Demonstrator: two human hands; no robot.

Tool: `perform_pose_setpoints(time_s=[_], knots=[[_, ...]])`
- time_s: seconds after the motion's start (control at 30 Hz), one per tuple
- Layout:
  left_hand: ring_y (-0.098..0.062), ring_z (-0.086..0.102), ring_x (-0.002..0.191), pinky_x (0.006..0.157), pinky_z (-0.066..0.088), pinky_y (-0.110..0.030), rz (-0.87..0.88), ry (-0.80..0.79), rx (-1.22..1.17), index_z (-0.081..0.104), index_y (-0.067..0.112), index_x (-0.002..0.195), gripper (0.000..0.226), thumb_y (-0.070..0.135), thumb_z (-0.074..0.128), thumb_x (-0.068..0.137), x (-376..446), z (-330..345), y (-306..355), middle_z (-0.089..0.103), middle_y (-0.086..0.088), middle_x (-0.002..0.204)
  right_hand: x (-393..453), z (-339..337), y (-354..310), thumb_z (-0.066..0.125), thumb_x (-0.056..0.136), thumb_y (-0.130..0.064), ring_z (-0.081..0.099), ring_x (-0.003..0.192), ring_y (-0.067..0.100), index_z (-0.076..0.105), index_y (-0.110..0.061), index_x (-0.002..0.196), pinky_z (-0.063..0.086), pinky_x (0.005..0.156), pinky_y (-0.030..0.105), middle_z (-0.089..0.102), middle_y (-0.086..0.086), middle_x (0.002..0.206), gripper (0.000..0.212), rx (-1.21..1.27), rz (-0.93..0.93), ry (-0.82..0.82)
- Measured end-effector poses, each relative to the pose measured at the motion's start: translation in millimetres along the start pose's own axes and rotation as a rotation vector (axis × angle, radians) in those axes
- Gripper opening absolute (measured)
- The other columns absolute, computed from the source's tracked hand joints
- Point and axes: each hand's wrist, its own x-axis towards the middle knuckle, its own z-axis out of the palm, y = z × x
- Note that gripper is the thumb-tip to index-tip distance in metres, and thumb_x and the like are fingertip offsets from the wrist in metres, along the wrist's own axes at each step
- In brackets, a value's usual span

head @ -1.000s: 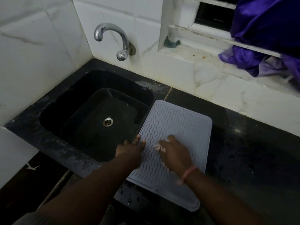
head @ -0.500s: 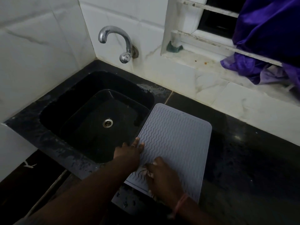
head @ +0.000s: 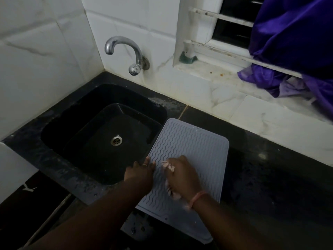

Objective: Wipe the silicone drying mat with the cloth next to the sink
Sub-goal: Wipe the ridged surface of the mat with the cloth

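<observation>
- Beside the black sink [head: 75,127], the grey wavy-ribbed silicone drying mat [head: 191,147] lies on the dark counter [head: 270,177].
- Right hand [head: 182,177] presses a pale cloth [head: 169,166] on it, fingers curled over the cloth.
- Left hand [head: 139,171] rests straight fingers on the mat's left edge.

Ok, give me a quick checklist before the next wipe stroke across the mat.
1. Left hand steadying the drying mat at its sink-side edge: ok, fingers rest on that edge.
2. Cloth under the right hand: ok, pale bits show at the fingertips and near the wrist.
3. Mat lying flat on the counter: not ok, its left edge and near corner hang past the counter.
4. Far half of the mat free for the stroke: ok, nothing lies on it.
5. Mat already clean or dry: cannot tell, the light is too dim.
6. Tap off: ok, no water runs.
</observation>
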Motion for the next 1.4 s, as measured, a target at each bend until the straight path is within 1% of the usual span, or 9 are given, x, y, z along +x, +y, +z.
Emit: perform_pose_setpoints(time_s=[0.1, 0.27, 0.47, 0.67, 0.83, 0.97, 1.1, 1.23, 1.4], knots=[[-0.041, 0.015, 0.153, 0.114, 0.033, -0.056, -0.011, 0.0, 0.008, 0.001, 0.036, 0.161, 0.089, 0.046, 0.06, 0.094, 0, -1, 2, -0.01, 0.003, 0.17, -32, 20, -7, 0.045, 0.1, -0.049, 0.058, 0.086, 0.006, 0.066, -0.036, 0.106, 0.054, 0.075, 0.029, 0.054, -0.011, 0.105, 0.025, -0.036, -0.118, -0.142], [-0.042, 0.015, 0.153, 0.115, 0.032, -0.057, -0.018, -0.016, 0.005, 0.002, 0.037, 0.161, 0.088, 0.046, 0.06, 0.095, 0, -3, 3, -0.009, 0.002, 0.171, -22, 12, 13, 0.047, 0.1, -0.05, 0.057, 0.087, 0.004, 0.067, -0.038, 0.109, 0.052, 0.073, 0.023, 0.049, -0.013, 0.106, 0.024, -0.109, -0.162, -0.097], [-0.042, 0.013, 0.153, 0.117, 0.031, -0.058, -0.005, -0.04, -0.001, 0.006, 0.034, 0.161, 0.088, 0.037, 0.063, 0.094, -4, -12, 2, -0.005, -0.002, 0.171, 36, -21, 35, 0.057, 0.101, -0.04, 0.061, 0.095, 0.013, 0.071, -0.03, 0.117, 0.057, 0.084, 0.032, 0.054, -0.002, 0.115, 0.023, -0.085, 0.058, -0.018], [-0.038, 0.018, 0.152, 0.115, 0.033, -0.055, -0.019, 0.043, -0.094, 0.015, 0.03, 0.161, 0.087, 0.039, 0.067, 0.092, -1, -13, 12, 0.004, -0.004, 0.171, 26, -29, 22, 0.072, 0.093, -0.034, 0.07, 0.093, 0.004, 0.07, -0.03, 0.105, 0.059, 0.083, 0.033, 0.074, -0.009, 0.1, 0.012, 0.662, 0.303, 0.076], [-0.037, 0.004, 0.156, 0.118, 0.032, -0.057, 0.002, 0.125, -0.302, -0.002, 0.035, 0.16, 0.122, 0.039, 0.086, 0.075, 4, 9, 24, -0.006, 0.0, 0.171, 10, -40, 31, 0.076, 0.091, -0.026, 0.07, 0.094, 0.007, 0.061, -0.034, 0.102, 0.057, 0.07, 0.024, 0.071, -0.008, 0.104, 0.02, 0.945, 0.313, 0.288], [-0.041, -0.005, 0.155, 0.12, 0.027, -0.057, 0.029, 0.129, -0.283, 0.0, 0.031, 0.161, 0.12, 0.034, 0.085, 0.077, 10, 9, 24, -0.007, -0.001, 0.171, -10, -34, 34, 0.074, 0.09, -0.023, 0.066, 0.089, 0.005, 0.048, -0.041, 0.111, 0.055, 0.065, 0.018, 0.063, -0.015, 0.099, 0.038, 0.664, 0.142, 0.034], [-0.042, -0.009, 0.155, 0.123, 0.02, -0.054, 0.099, 0.147, -0.265, -0.003, 0.029, 0.161, 0.119, 0.03, 0.083, 0.08, 16, 12, 15, -0.011, -0.003, 0.17, -30, -20, 36, 0.069, 0.081, -0.03, 0.039, 0.12, 0.011, 0.014, -0.052, 0.153, 0.042, 0.103, 0.034, 0.033, -0.013, 0.133, 0.093, -0.022, -0.009, -0.182], [-0.039, -0.014, 0.154, 0.124, 0.013, -0.051, 0.118, 0.147, -0.276, -0.009, 0.031, 0.161, 0.113, 0.037, 0.076, 0.086, 23, 15, 11, -0.016, -0.003, 0.17, -39, 2, 14, 0.053, 0.088, -0.059, 0.017, 0.145, 0.023, 0.019, -0.051, 0.154, 0.027, 0.121, 0.044, 0.009, -0.007, 0.164, 0.075, -0.067, -0.012, -0.216], [-0.038, -0.015, 0.154, 0.124, 0.013, -0.051, 0.121, 0.136, -0.273, -0.011, 0.033, 0.16, 0.112, 0.042, 0.074, 0.087, 28, 18, 11, -0.018, 0.0, 0.169, -33, 9, 12, 0.042, 0.094, -0.043, 0.048, 0.123, 0.018, 0.044, -0.037, 0.149, 0.043, 0.106, 0.04, 0.048, -0.014, 0.149, 0.056, -0.199, -0.205, -0.129]])
